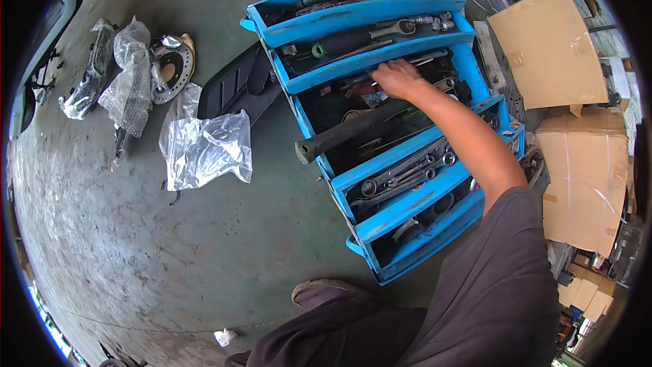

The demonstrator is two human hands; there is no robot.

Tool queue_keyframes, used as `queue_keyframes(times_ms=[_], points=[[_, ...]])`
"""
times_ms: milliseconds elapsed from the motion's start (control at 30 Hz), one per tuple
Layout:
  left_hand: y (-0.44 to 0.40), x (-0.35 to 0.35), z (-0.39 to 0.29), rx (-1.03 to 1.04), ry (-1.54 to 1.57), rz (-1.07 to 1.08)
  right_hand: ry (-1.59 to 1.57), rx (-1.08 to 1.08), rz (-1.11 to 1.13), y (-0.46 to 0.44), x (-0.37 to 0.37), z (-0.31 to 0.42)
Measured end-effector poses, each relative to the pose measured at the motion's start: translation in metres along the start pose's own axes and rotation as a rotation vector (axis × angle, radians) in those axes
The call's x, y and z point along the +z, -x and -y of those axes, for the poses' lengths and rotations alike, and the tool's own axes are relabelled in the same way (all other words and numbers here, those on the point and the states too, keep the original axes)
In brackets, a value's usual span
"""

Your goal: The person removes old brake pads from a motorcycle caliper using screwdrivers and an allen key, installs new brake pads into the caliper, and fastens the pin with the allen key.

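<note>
My right hand [397,79] reaches down into the middle compartment of an open blue toolbox [380,215]. Its fingers are bent and close together, and the fingertips are partly hidden; what they hold, if anything, I cannot make out. A red-handled tool [362,89] lies just beside the fingers. Below the hand, a long dark-handled tool [353,133] lies across the compartment and sticks out over the left edge. A ratchet [401,27] rests in the tray above, and combination wrenches [407,171] fill the tray below. My left hand is out of view.
Left of the toolbox lie a black plastic panel [234,88], a clear plastic bag [209,151], bubble-wrapped parts [129,75] and a brake disc [178,71] on the floor. Cardboard boxes [584,170] stand at the right. My shoe [326,294] is near the toolbox's bottom edge.
</note>
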State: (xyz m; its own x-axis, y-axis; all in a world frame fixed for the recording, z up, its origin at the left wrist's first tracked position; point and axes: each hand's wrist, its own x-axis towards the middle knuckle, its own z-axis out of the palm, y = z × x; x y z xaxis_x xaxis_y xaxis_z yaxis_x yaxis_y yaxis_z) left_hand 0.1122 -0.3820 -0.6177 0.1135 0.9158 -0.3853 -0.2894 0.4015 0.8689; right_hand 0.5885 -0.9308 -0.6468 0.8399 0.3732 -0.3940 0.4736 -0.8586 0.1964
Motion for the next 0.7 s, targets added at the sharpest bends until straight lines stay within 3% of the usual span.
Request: queue_keyframes(times_ms=[133,267,333,433,467,600,667,700], points=[[-0.005,-0.004,0.000,0.010,-0.027,-0.037,0.033,-0.080,-0.022,0.011,0.001,-0.010],[-0.005,-0.011,-0.004,0.041,-0.055,-0.096,-0.307,-0.044,-0.634,0.075,0.001,-0.047],[-0.005,-0.015,-0.003,0.049,-0.067,-0.127,-0.645,0.049,-0.900,0.093,0.011,-0.067],[-0.004,-0.018,-0.003,0.064,-0.091,-0.161,-1.072,0.754,-1.014,0.131,-0.014,-0.078],[-0.004,-0.018,-0.003,0.061,-0.099,-0.170,-1.129,0.628,-1.030,0.138,-0.018,-0.084],[-0.005,-0.018,0.004,0.056,-0.125,-0.193,-1.009,0.231,-0.868,0.137,-0.054,-0.070],[-0.006,-0.019,0.005,0.052,-0.132,-0.205,-1.141,0.034,-0.561,0.126,-0.080,-0.060],[-0.008,-0.020,0.006,0.052,-0.132,-0.210,-1.000,0.076,-0.215,0.117,-0.099,-0.049]])
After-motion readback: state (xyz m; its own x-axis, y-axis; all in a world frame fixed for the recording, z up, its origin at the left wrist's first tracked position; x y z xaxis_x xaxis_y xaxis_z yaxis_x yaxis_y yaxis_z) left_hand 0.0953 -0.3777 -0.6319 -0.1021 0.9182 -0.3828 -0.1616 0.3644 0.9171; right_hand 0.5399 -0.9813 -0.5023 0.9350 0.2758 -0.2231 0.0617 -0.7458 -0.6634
